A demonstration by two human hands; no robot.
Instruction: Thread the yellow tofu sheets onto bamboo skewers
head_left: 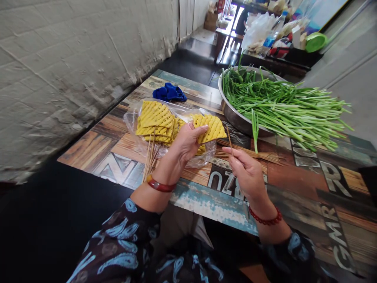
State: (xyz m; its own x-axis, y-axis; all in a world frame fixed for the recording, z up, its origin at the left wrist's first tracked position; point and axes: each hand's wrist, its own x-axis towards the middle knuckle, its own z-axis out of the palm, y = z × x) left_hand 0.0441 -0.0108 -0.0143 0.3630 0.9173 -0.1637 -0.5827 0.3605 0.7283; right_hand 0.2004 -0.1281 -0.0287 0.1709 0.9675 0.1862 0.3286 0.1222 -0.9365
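Over the patchwork table (294, 177), the left hand (186, 143) pinches a yellow slice (210, 127) between thumb and fingers, holding it above a plastic bag (210, 153). The right hand (249, 173) grips a thin stick (229, 138) upright, its tip just beside the slice's right edge; whether they touch, I cannot tell. More slices (154, 118) lie stacked on the bag, with loose sticks (150, 153) by the left wrist. Beyond stand a metal bowl (235, 112) of green stalks (300, 114) and a blue cloth (169, 93).

Food-prep room (basin (235, 112), greens (282, 103)).
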